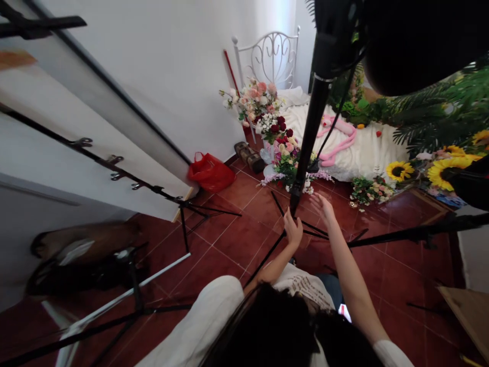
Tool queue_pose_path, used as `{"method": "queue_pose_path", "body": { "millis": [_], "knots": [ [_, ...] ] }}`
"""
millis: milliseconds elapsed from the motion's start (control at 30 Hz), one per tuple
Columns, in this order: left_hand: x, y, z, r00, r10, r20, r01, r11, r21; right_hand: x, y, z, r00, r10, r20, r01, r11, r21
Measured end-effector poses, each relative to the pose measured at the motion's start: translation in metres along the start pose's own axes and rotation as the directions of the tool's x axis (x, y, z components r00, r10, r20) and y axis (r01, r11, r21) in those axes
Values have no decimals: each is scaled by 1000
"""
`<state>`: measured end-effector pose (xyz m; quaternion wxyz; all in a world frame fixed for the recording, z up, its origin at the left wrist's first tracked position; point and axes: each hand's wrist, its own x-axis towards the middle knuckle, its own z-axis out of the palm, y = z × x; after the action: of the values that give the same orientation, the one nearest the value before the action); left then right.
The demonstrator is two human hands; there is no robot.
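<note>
A black light stand (pixel 310 135) rises in front of me, its pole leaning toward the upper right. My left hand (pixel 294 230) is at the lower part of this pole, fingers curled around it. To the right of the pole, my right hand (pixel 323 208) is held up, apart from it, with fingers loosely spread and nothing in them. The stand's thin tripod legs (pixel 275 204) spread over the red tiles below. A large dark lamp head (pixel 416 46) fills the upper right.
Artificial flowers (pixel 284 148) and a white-draped bed (pixel 376 153) with a pink plush toy (pixel 338 140) lie ahead. Left are a backdrop crossbar with clips (pixel 114 162), another tripod (pixel 185 224), a red bag (pixel 212 172) and a white pole (pixel 126 293). Another black stand (pixel 420 232) crosses at right.
</note>
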<state>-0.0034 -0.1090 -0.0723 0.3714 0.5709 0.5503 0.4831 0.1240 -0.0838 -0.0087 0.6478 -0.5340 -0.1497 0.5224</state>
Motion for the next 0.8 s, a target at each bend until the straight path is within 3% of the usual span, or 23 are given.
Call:
{"method": "queue_pose_path", "body": {
  "millis": [33,100,133,200,333,467,533,667,733,800],
  "knots": [
    [-10,-11,0,993,-106,61,100,991,90,-4,0,-18,998,25,-56,-23,999,33],
    [-27,-26,5,924,-336,184,280,919,277,-14,-1,-55,985,43,-168,-29,996,85],
    [-34,-30,10,880,-410,240,318,883,345,-19,-2,-74,973,47,-224,-24,994,104],
    [-42,-29,24,822,-446,353,298,867,400,-30,-5,-110,944,34,-330,14,990,141],
    [-47,2,71,768,-304,564,161,943,290,-58,-14,-170,874,-7,-487,126,969,212],
    [-50,59,139,674,-68,735,52,998,44,-95,-30,-210,802,-45,-596,247,933,261],
    [-57,91,176,605,100,790,14,991,-136,-114,-40,-224,776,-86,-624,316,910,268],
    [-84,156,239,416,425,804,-26,890,-456,-147,-60,-241,733,-142,-665,419,865,277],
    [-101,182,262,327,522,788,10,832,-555,-159,-70,-246,722,-145,-677,449,842,299],
    [-118,198,277,261,539,801,91,812,-576,-170,-78,-250,729,-149,-669,469,820,328]
  ]
}}
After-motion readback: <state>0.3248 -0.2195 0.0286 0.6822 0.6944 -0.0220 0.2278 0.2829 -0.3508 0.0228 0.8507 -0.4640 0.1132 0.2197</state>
